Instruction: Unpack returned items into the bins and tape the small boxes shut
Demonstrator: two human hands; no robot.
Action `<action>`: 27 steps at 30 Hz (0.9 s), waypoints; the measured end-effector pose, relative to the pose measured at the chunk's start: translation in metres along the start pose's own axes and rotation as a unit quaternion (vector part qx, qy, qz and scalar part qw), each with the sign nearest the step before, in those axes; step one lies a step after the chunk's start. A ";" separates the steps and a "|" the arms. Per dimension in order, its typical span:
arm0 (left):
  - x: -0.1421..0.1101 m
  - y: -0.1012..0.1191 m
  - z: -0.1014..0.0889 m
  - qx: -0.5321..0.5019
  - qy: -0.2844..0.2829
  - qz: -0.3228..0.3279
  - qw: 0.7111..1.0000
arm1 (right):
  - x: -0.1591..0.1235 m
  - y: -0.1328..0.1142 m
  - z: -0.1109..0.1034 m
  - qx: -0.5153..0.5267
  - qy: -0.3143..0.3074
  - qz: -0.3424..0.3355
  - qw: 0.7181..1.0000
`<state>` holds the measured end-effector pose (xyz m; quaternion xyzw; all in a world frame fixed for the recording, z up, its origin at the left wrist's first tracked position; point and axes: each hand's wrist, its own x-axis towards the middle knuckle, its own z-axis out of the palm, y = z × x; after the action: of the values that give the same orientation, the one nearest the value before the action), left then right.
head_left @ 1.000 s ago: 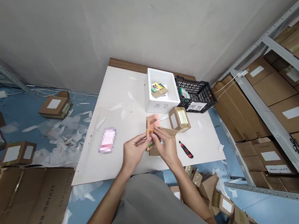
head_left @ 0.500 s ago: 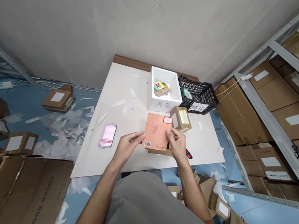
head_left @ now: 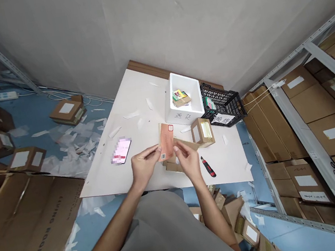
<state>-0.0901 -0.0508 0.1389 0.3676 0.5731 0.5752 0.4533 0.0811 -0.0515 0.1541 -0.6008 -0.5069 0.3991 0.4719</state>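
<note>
A thin orange-pink book (head_left: pixel 165 140) with a barcode and a red-framed label is held up over the table, turned at an angle so that it looks narrow. My left hand (head_left: pixel 144 166) pinches its lower left edge. On the other side, my right hand (head_left: pixel 188 158) has thumb and fingers closed at the lower right edge. Beneath the book lies a brown cardboard box (head_left: pixel 172 166), partly hidden by the book and my right hand. A red and black box cutter (head_left: pixel 208 167) lies right of my right hand.
Behind the book stand a white foam box (head_left: pixel 182 116) with small packets inside and a black plastic crate (head_left: pixel 223 105). A taped carton (head_left: pixel 202 132) sits in front of them. A phone (head_left: pixel 122 151) lies left. Cartons fill the right shelves (head_left: pixel 309 50); scraps litter the floor.
The book has turned from nearly face-on to a steep angle and shifted slightly left. My hands have drawn closer together, and the box cutter now shows fully.
</note>
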 end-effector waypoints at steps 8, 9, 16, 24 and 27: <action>-0.017 -0.006 0.021 0.077 -0.110 0.143 0.981 | 0.000 0.005 0.013 0.032 -0.012 0.006 0.999; -0.014 -0.005 0.020 0.071 -0.120 0.137 0.981 | 0.003 0.003 0.006 0.030 -0.013 0.007 0.999; 0.020 0.005 -0.011 0.011 -0.090 0.015 0.996 | 0.013 -0.018 -0.038 0.107 -0.078 0.049 0.990; 0.035 0.026 -0.024 -0.028 -0.164 -0.024 0.986 | 0.017 -0.025 -0.034 0.104 -0.088 0.052 0.989; 0.035 0.033 -0.024 -0.014 -0.171 0.005 0.985 | 0.017 -0.027 -0.033 0.094 -0.080 0.000 0.992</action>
<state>-0.1274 -0.0239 0.1663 0.4571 0.4774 0.5138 0.5470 0.1096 -0.0391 0.1881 -0.5202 -0.5034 0.4918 0.4838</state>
